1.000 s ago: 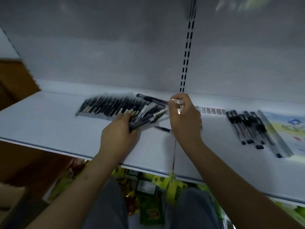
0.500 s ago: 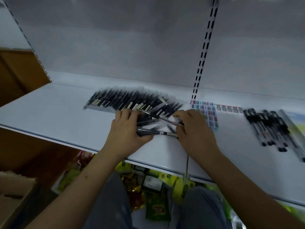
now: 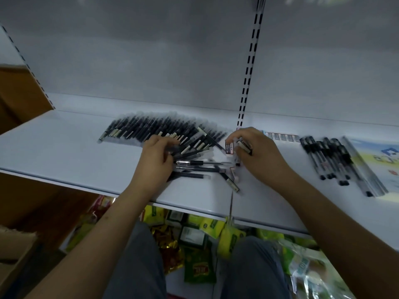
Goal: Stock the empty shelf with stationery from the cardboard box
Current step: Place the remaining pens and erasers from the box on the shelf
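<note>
Left hand (image 3: 155,160) lies palm-down, fingers curled over loose pens (image 3: 194,164) near the shelf (image 3: 64,147) middle. Right hand (image 3: 257,156) pinches a pen (image 3: 245,146) just beside a small eraser (image 3: 229,147). Far left: fanned pen row (image 3: 164,128). Right: second pen group (image 3: 330,158), booklet (image 3: 386,160). Cardboard box (image 3: 15,251) at near left.

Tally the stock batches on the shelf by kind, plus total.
Pen batches: 3 (row, loose pile, right set)
Strip of small packs: 1
Small box, pinched by right hand: 1
Printed sheet: 1
Total: 6
Single pens are too blurred to count.
</note>
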{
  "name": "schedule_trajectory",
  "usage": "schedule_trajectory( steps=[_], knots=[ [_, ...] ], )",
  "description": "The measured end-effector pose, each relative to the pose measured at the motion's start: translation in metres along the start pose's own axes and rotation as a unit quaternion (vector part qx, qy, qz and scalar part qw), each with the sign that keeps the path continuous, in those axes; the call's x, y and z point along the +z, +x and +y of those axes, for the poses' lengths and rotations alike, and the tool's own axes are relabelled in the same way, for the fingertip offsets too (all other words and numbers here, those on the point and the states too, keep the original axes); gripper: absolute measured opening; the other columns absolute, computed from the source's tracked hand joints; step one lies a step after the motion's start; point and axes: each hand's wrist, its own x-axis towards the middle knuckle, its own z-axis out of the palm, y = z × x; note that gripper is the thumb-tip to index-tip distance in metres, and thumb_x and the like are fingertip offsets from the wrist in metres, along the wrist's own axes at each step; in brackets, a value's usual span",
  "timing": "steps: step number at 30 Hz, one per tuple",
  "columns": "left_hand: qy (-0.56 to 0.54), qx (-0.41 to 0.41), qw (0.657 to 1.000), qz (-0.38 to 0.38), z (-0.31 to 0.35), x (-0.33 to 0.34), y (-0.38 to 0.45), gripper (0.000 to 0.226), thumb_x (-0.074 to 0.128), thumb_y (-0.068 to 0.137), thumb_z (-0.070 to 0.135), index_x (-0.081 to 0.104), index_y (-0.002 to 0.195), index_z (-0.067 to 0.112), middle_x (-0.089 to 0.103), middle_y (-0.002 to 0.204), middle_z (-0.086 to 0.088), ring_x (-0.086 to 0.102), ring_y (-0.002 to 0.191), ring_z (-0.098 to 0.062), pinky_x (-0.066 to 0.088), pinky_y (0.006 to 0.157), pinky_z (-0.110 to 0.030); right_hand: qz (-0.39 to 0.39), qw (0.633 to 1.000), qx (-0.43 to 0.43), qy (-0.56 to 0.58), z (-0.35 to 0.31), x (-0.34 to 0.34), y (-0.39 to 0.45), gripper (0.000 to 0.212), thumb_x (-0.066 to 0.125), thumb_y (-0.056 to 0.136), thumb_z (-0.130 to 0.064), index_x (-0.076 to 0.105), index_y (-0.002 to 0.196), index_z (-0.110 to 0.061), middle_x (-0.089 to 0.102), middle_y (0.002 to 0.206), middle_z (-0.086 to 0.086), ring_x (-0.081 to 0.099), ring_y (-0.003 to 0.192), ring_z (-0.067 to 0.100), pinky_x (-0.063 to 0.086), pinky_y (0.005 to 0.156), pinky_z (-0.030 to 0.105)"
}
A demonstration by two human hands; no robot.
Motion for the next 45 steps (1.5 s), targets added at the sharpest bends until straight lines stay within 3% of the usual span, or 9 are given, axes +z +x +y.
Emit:
schedule_trajectory(
  steps=[6,14,19,22,30,34,37,42,45],
  knots=[
    [0.013,-0.04,0.999,0.023,0.001,-0.002,0.003,0.028,0.059,0.091,0.005,0.067,0.115,0.018,0.055,0.119,-0.002,0.053,0.086,-0.002,0.037,0.071,0.0,0.002,0.998,0.023,0.062,0.005,-0.024,0.0,0.019,0.056,0.092,-0.005,0.064,0.094,-0.022,0.063,0.105,-0.011,0.052,0.086,-0.013,0.033,0.069,0.001],
    [0.003,-0.022,0.994,0.11,0.005,-0.009,0.002,0.019,0.055,0.094,0.008,0.07,0.101,0.017,0.067,0.107,-0.004,0.06,0.094,-0.013,0.048,0.079,-0.02,-0.104,0.992,0.042,0.066,0.008,-0.031,-0.001,0.015,0.057,0.093,-0.005,0.066,0.096,-0.018,0.061,0.086,-0.016,0.054,0.066,-0.011,0.038,0.06,0.005],
    [-0.066,0.023,0.982,0.175,0.028,-0.006,0.001,0.022,0.052,0.095,0.006,0.068,0.104,0.018,0.064,0.11,-0.003,0.06,0.095,-0.009,0.047,0.087,-0.01,-0.171,0.976,0.08,0.108,0.012,-0.047,-0.004,0.037,0.054,0.092,0.004,0.068,0.108,-0.026,0.066,0.111,-0.011,0.06,0.086,-0.008,0.051,0.068,0.015],
    [-0.08,0.067,0.983,0.153,0.052,0.011,-0.003,0.023,0.053,0.095,0.003,0.07,0.103,0.016,0.061,0.108,0.001,0.06,0.095,-0.007,0.05,0.088,-0.017,-0.187,0.979,0.061,0.059,0.018,-0.052,-0.013,0.051,0.063,0.089,0.002,0.06,0.125,-0.035,0.059,0.128,-0.018,0.056,0.112,-0.001,0.047,0.094,0.018],
    [-0.12,0.121,0.983,0.072,0.09,0.054,-0.009,0.023,0.057,0.092,0.001,0.069,0.107,0.015,0.055,0.106,0.006,0.057,0.097,-0.005,0.05,0.094,-0.025,-0.125,0.991,0.039,0.033,0.036,-0.057,-0.041,0.047,0.064,0.092,-0.012,0.053,0.135,-0.029,0.057,0.128,-0.018,0.046,0.111,-0.016,0.032,0.088,-0.004],
    [-0.123,0.12,0.984,0.047,0.091,0.063,-0.007,0.026,0.055,0.093,0.002,0.069,0.11,0.016,0.054,0.111,0.002,0.056,0.098,-0.006,0.05,0.097,-0.028,-0.128,0.988,0.047,0.07,0.05,-0.055,-0.049,0.05,0.06,0.095,-0.008,0.051,0.139,-0.028,0.058,0.135,-0.013,0.049,0.126,-0.004,0.038,0.109,0.019],
    [-0.117,0.117,0.985,0.043,0.09,0.064,-0.006,0.028,0.055,0.092,0.001,0.068,0.111,0.017,0.053,0.112,0.004,0.056,0.102,-0.008,0.049,0.099,-0.029,-0.088,0.994,0.043,0.05,0.056,-0.06,-0.052,0.048,0.056,0.097,-0.006,0.049,0.141,-0.025,0.06,0.132,-0.012,0.05,0.125,-0.004,0.04,0.108,0.021],
    [-0.085,0.113,0.99,0.004,0.086,0.059,-0.004,0.036,0.056,0.089,-0.003,0.066,0.117,0.017,0.049,0.117,0.002,0.052,0.101,0.005,0.04,0.093,-0.004,-0.094,0.989,0.011,-0.109,0.064,-0.063,-0.055,0.043,0.058,0.096,-0.026,0.05,0.138,-0.031,0.053,0.139,-0.008,0.047,0.126,0.01,0.034,0.106,0.023],
    [-0.057,0.101,0.993,-0.037,0.084,0.057,-0.003,0.041,0.054,0.087,-0.003,0.063,0.121,0.017,0.048,0.117,0.003,0.05,0.097,0.009,0.033,0.082,0.004,-0.066,0.979,-0.068,-0.179,0.058,-0.06,-0.059,0.04,0.059,0.089,-0.051,0.065,0.119,-0.026,0.06,0.118,-0.006,0.052,0.106,0.015,0.04,0.093,0.029]
  ],
)
